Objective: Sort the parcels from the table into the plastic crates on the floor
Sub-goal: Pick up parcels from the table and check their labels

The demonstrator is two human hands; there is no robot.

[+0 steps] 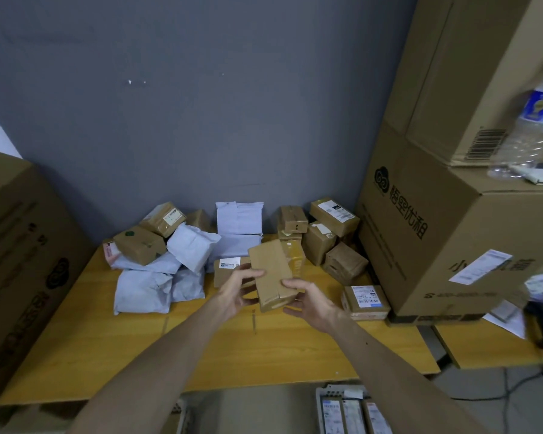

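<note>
Parcel (271,272) in left hand (236,292) and right hand (312,303); cartons (452,245) flank table (107,355).

Parcels (232,245) on table (107,349), crate (353,411) below front edge

Crate (333,391) cut by bottom edge, bottle (536,130) blurred, parcel labels (365,296) unreadable

both arms fwd, left hand (237,292) & right hand (314,305) curled, gripping small box (270,269) betw. them.
</note>
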